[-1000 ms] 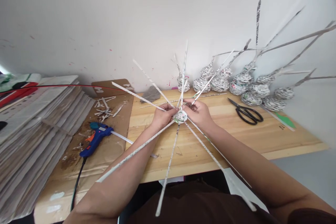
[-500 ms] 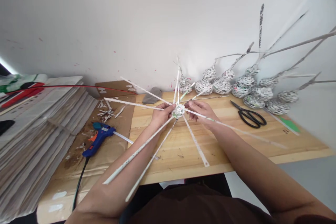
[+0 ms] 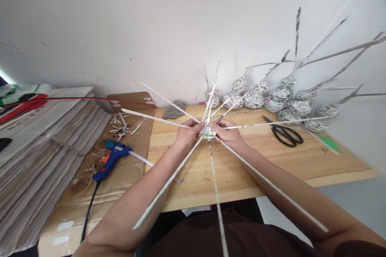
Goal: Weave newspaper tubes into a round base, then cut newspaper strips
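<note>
A small round woven paper piece (image 3: 208, 131) hangs above the wooden board, with several long rolled-paper strips spreading from it in all directions. My left hand (image 3: 189, 131) pinches its left edge, thumb on top. On the opposite edge my right hand (image 3: 225, 131) is closed, its thumb pressed on the weave and fingers curled behind. One strip (image 3: 217, 196) points down toward my body, and another (image 3: 171, 176) crosses over my left forearm. The fingertips beneath the piece are hidden.
Woven paper gourds (image 3: 253, 95) line the wall at right, black scissors (image 3: 286, 133) in front of them. At left lie a blue glue gun (image 3: 111, 160), paper scraps (image 3: 120, 126) and a tall newspaper stack (image 3: 45, 160). A grey stone-like object (image 3: 174, 109) lies behind.
The woven piece has turned, its strips swinging anticlockwise. My right hand has moved in from the side and now grips the piece's right edge. The view has shifted slightly.
</note>
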Action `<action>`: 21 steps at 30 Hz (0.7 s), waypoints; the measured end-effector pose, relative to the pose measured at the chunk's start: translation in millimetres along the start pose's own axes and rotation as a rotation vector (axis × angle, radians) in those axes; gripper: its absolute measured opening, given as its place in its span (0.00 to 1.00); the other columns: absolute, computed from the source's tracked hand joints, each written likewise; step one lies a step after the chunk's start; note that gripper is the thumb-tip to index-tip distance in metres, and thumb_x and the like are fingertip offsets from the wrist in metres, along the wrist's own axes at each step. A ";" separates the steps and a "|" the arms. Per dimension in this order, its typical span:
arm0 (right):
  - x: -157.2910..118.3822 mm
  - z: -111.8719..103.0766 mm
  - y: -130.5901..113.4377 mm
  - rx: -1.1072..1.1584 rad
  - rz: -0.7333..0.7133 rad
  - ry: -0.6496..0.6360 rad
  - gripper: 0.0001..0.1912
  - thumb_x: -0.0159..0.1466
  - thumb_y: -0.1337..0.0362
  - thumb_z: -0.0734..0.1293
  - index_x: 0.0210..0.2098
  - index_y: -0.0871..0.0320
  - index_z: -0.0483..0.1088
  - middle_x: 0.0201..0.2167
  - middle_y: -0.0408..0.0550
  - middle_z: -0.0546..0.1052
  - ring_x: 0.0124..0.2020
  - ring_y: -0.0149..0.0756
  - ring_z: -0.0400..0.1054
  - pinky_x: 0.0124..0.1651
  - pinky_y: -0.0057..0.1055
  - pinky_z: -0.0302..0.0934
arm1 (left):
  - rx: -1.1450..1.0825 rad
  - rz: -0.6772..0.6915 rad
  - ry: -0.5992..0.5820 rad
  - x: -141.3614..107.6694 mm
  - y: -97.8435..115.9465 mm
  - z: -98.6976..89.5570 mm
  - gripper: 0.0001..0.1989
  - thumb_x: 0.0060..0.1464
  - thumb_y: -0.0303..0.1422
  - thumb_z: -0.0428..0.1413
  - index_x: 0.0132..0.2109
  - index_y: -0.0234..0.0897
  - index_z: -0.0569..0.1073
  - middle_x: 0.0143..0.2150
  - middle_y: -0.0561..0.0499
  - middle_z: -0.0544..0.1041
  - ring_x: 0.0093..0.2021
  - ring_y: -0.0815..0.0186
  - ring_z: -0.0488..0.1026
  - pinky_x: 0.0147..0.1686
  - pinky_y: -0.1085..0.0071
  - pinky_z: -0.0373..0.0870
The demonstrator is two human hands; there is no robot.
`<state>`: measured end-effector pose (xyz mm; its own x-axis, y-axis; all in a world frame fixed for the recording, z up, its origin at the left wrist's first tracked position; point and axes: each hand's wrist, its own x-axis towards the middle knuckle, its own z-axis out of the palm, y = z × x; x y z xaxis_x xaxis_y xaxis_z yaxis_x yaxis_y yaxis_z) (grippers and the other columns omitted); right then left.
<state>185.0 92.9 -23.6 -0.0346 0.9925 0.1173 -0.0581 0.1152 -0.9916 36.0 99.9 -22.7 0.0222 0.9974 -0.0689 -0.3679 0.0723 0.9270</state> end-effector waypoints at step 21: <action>-1.3 5.8 3.5 0.156 0.113 0.078 0.21 0.44 0.49 0.78 0.23 0.58 0.72 0.16 0.41 0.71 0.14 0.28 0.58 0.15 0.28 0.50 | 0.075 -0.062 -0.053 -2.3 -1.7 -1.6 0.12 0.35 0.34 0.69 0.30 0.32 0.80 0.26 0.50 0.77 0.24 0.71 0.68 0.25 0.73 0.62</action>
<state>179.1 91.7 -26.9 0.0269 0.9996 -0.0049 -0.2125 0.0009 -0.9772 35.1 97.5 -24.7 0.0927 0.9897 -0.1088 -0.2934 0.1316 0.9469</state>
